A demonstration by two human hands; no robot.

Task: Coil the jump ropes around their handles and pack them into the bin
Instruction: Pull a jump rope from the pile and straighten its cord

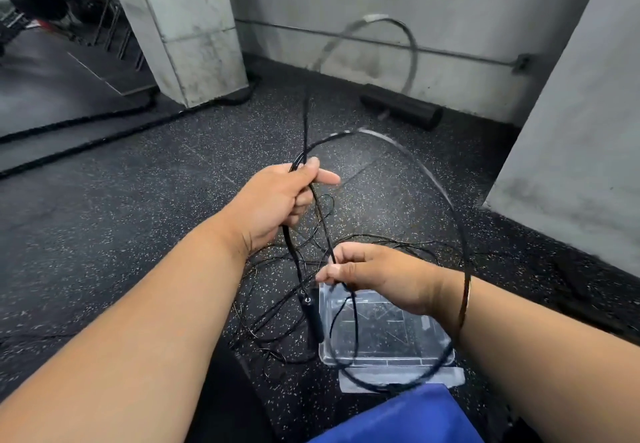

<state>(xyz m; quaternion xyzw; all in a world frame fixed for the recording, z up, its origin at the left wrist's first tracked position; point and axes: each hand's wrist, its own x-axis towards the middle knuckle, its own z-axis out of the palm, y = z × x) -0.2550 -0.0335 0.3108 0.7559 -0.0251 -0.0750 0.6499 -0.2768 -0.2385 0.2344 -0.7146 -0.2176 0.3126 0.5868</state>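
Left hand (277,205) curled round the thin black jump-rope cord (320,214) – right hand (375,278) pinching the same cord lower down. Black cylindrical handle (313,318) dangling below the left hand, just beside the clear rectangular plastic bin (388,361) on speckled black rubber floor (104,234) – loose cords tangled behind.

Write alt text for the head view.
A person's left hand and right hand grip a thin black jump rope looping in the air, one handle dangling. Below, a clear plastic bin sits on speckled floor among tangled ropes.
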